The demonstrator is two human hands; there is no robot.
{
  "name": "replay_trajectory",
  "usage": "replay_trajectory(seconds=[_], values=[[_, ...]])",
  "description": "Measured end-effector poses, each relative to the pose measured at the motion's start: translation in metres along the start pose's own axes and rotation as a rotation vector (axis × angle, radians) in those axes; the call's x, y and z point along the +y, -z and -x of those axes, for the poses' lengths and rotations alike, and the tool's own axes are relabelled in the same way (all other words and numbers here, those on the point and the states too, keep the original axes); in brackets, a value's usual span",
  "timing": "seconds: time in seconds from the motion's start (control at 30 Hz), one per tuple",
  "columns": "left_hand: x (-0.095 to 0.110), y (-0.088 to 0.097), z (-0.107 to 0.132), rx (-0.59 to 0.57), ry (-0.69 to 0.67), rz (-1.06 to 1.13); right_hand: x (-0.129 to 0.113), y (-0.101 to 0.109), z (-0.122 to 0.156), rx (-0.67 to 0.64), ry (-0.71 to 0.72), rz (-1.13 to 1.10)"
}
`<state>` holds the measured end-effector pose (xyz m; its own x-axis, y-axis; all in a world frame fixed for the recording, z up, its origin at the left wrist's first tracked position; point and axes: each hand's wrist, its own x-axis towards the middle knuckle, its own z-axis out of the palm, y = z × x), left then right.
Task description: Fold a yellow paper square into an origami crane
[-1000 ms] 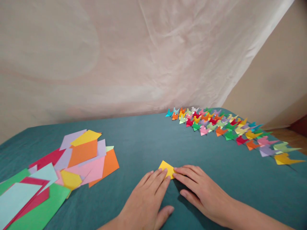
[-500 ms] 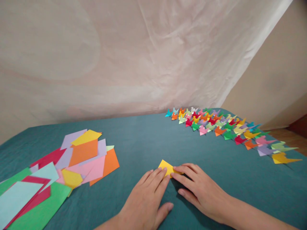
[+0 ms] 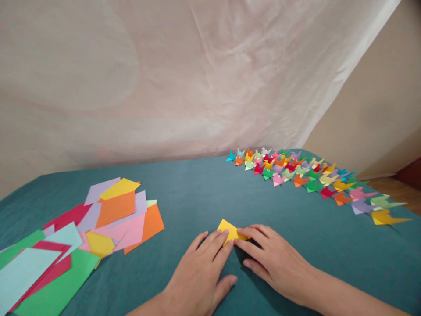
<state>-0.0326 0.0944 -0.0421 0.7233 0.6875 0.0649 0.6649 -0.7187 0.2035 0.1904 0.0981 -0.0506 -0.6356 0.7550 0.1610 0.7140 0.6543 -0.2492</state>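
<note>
A small folded piece of yellow paper (image 3: 226,226) lies on the table in front of me, one corner pointing away. My left hand (image 3: 202,267) rests flat over its left side, fingertips pressing on it and the thumb stretched out to the right. At the paper's right side, the index and middle fingertips of my right hand (image 3: 271,261) touch the edge, with that thumb held apart below. Neither hand pinches the paper. Fingers cover its lower and side parts, so its full shape is hidden.
Loose sheets of coloured paper, such as an orange sheet (image 3: 116,210) and a green sheet (image 3: 66,281), overlap at the left. Several rows of folded paper birds (image 3: 314,186) stand along the right. A teal cloth (image 3: 190,188) covers the table, with a pale fabric backdrop (image 3: 164,87) behind.
The view has shifted very slightly. Both hands stay on the yellow paper, with only tiny finger movement at its right edge.
</note>
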Motion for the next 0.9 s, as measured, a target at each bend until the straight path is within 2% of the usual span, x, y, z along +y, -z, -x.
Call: replay_trajectory(seconds=[0.47, 0.9], values=[[-0.0004, 0.0084, -0.0041, -0.046, 0.017, 0.077, -0.0018, -0.0008, 0.0013, 0.043, 0.047, 0.073], [-0.0026, 0.0077, -0.0042, -0.048, 0.007, 0.065, 0.0031, -0.0006, 0.0053, 0.059, 0.015, 0.047]])
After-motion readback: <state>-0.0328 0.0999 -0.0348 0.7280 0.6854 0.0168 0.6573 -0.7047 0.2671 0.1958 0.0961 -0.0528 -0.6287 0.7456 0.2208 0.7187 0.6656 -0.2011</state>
